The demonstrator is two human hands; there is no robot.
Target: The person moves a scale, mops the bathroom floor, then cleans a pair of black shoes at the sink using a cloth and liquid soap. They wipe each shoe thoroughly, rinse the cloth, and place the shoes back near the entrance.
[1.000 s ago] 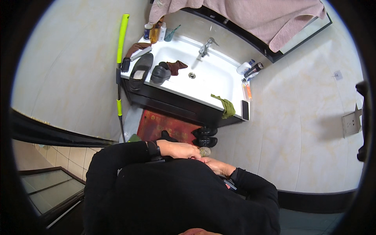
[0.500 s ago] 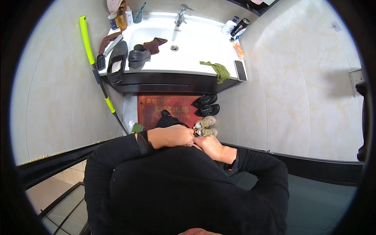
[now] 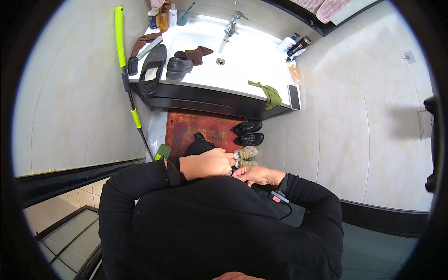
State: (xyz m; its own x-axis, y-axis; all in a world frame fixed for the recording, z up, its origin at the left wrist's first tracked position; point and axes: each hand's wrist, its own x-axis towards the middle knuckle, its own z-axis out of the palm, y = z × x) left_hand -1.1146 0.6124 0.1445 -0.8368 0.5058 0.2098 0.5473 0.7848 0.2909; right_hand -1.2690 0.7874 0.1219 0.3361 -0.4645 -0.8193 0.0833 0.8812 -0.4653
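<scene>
Both hands meet in front of my black top at waist height. My left hand (image 3: 207, 164) is closed, its fingers curled toward the right. My right hand (image 3: 254, 175) pinches with thumb and fingers close beside the left fingertips. What either hand holds, if anything, is too small or hidden behind the fingers. By my right wrist hangs a small dark device (image 3: 278, 198) with a black cable. Beyond my hands, light-coloured shoes (image 3: 245, 153) and black shoes (image 3: 247, 132) stand on the floor beside the red mat (image 3: 179, 135).
A white sink counter (image 3: 252, 70) stands ahead. On it are black shoes (image 3: 179, 66), a brown cloth (image 3: 199, 54), a green cloth (image 3: 270, 94), a phone (image 3: 294, 97) and bottles (image 3: 163, 19). A green-and-black pole (image 3: 120, 39) leans at the left wall.
The view has tilted and shifted a little. My right hand has turned and its fingers show more plainly beside the left. The small device by my right wrist has come into sight.
</scene>
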